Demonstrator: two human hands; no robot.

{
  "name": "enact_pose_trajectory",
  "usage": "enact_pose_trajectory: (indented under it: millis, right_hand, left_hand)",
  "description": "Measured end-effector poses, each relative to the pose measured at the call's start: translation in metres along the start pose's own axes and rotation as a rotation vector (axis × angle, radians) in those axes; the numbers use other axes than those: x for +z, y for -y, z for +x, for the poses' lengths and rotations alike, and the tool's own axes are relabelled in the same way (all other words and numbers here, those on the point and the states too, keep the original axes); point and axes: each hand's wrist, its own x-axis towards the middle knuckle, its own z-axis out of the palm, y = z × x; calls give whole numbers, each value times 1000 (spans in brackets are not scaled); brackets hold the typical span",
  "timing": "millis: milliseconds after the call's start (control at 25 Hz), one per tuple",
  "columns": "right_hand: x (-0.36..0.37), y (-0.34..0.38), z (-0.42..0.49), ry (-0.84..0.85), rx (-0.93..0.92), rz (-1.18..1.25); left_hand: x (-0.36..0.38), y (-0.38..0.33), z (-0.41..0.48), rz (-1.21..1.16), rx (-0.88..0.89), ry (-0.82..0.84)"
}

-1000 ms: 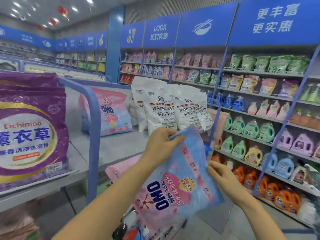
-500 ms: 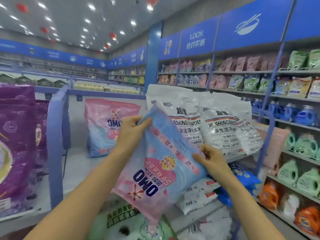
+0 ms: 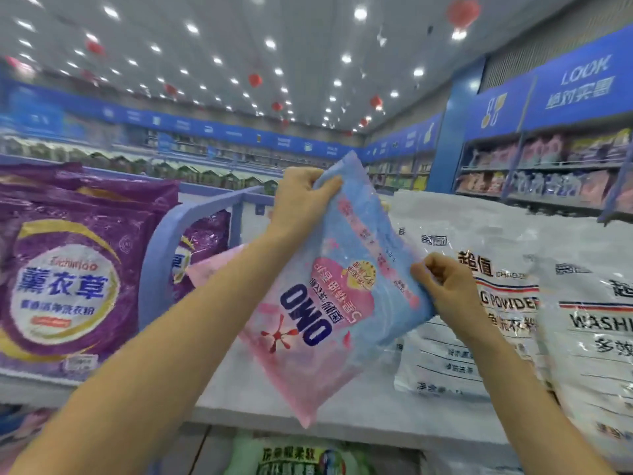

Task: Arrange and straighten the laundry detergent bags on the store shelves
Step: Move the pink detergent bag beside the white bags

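- Since the frame half a second back, both hands have carried the OMO bag higher in my view, more ceiling shows, and the white bags sit closer on the right.
- Purple detergent bags stand on the left of the shelf, behind a curved blue divider rail.
- White washing powder bags stand packed on the right, just beside the held bag; its right edge overlaps them in my view.
- A pink bag shows between the rail and the left forearm, mostly hidden by the arm, so I cannot tell how it stands.
- A green bag lies on the level below the shelf front.
- Between the pink bag and the white bags I see bare shelf board under the held bag.
- The OMO bag is glossy soft plastic, light blue at one end fading to pink at the other, with a dark blue logo and a red splash mark.
- It hangs in the air over the shelf front, touching nothing but the hands as far as I can see.
- The left hand grips its top blue corner, fingers curled over the edge.
- The right hand pinches its right edge, fingers closed on the plastic.
- Its long axis runs steeply from the blue end above down to the pink corner below; the logo reads upside down and tilted.
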Motion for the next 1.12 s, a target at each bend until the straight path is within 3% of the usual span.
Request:
enact_pose_trajectory:
  millis: [80, 200, 360, 440, 520, 600, 640, 720, 800, 920, 1120]
  right_hand:
    - [11, -9, 0, 38, 51, 98]
    - [36, -19, -2, 184, 189, 356]
    - [83, -41, -17, -26, 300, 463]
    - [89, -49, -19, -104, 315, 498]
    - [86, -53, -16, -98, 320, 522]
    - [86, -55, -15, -99, 336, 548]
    - [88, -54, -15, -108, 352, 560]
    - [93, -53, -16, -136, 366, 599]
    - [95, -52, -16, -176, 387, 623]
    - [99, -50, -20, -227, 428, 613]
    - [79, -45, -30, -393, 352, 555]
  left_hand:
    - [5, -10, 21, 213, 124, 99]
    - [24, -3, 30, 541, 247, 391]
    - [62, 17, 0, 827, 325, 621]
    - [46, 26, -10, 854, 443, 473]
    - [6, 45, -27, 649, 471, -1]
    - [-30, 73, -63, 360, 160, -410]
    - [-41, 87, -83, 239, -110, -467]
    - [-46, 119, -108, 16, -587, -360]
    - [-41, 142, -114, -118, -828, -206]
    - [-30, 155, -110, -45, -827, -196]
    - [-25, 117, -78, 357, -557, -333]
